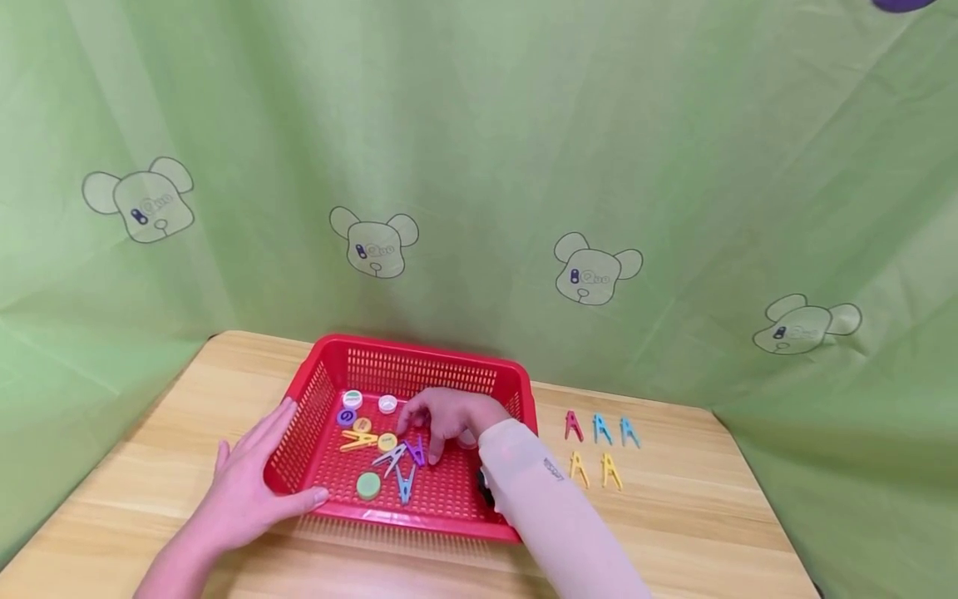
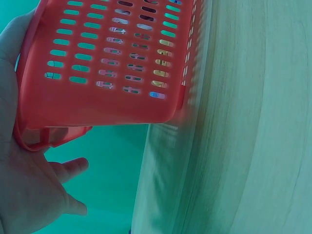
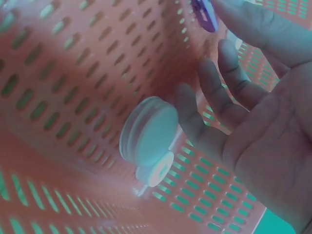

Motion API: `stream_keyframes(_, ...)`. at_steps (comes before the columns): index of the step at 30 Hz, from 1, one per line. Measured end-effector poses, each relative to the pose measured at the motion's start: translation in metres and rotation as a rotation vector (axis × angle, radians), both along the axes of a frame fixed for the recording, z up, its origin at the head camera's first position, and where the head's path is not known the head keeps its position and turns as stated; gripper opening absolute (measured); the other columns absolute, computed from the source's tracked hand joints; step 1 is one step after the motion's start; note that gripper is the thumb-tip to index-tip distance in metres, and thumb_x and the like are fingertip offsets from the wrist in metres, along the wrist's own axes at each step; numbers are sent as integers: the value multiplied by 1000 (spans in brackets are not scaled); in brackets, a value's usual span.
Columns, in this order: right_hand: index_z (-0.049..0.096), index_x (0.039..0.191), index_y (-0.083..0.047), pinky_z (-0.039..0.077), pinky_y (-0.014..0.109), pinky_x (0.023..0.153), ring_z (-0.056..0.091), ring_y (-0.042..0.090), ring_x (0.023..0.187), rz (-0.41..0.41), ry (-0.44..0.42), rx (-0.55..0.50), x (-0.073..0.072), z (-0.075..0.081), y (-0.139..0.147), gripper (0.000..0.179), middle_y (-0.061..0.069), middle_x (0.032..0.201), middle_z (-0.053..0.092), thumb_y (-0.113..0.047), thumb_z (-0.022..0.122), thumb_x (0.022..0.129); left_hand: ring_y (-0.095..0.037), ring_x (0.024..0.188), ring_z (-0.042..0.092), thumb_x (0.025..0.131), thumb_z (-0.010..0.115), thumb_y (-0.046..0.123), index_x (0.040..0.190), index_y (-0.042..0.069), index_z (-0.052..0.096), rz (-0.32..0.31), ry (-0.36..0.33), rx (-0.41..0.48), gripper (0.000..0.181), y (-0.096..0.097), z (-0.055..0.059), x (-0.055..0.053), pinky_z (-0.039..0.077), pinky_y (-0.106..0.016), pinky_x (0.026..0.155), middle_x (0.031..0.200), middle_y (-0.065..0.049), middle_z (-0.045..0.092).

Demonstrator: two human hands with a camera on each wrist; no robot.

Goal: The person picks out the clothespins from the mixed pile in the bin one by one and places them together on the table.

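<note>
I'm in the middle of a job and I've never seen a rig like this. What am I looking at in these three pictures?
There is no machine here: a person works with two hands. The wide picture comes from a camera on the head, looking forward and down; the other two come from cameras on the left and right wrists. On the wooden table stands a red plastic basket holding bottle caps and clothespins. To its right lie five more clothespins: one red, two blue, two yellow. The left hand rests against the basket's left side. The right hand is inside, near a purple clothespin; whether it pinches anything is unclear.
</note>
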State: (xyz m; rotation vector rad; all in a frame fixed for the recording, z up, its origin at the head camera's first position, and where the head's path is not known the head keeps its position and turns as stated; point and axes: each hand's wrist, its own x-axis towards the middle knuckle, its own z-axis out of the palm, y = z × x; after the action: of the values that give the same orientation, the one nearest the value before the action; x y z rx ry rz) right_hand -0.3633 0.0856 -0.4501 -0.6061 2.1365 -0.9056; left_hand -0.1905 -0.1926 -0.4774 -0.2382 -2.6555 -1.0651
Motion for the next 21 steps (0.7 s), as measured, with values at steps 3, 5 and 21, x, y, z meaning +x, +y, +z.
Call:
stream_keyframes(3,77,103,-17,59,39,71,50,29,107,-29,7,18,0,-3,-2,48,11,113,57,17,80,69,-46,143,24,71,85,58,161,12,21,0,3,0,120,0,0,0,-10,-75,105,162,-14,24)
stream_keyframes(5,77,101,-18,60,38,69,50,28,106,-26,14,29,0,-6,-3,48,10,112,57,17,81,68,-45,143,24,71,85,58,161,12,21,0,3,1,119,1,0,-1,-10,-75,105,162,-14,24)
stream_keyframes(21,73,99,-21,54,33,76,53,19,100,95,149,135,0,-13,-9,46,-2,106,60,10,86,67,-46,143,24,71,86,56,160,12,22,-3,7,6,118,0,-2,-1,-11,-74,105,162,-14,26)
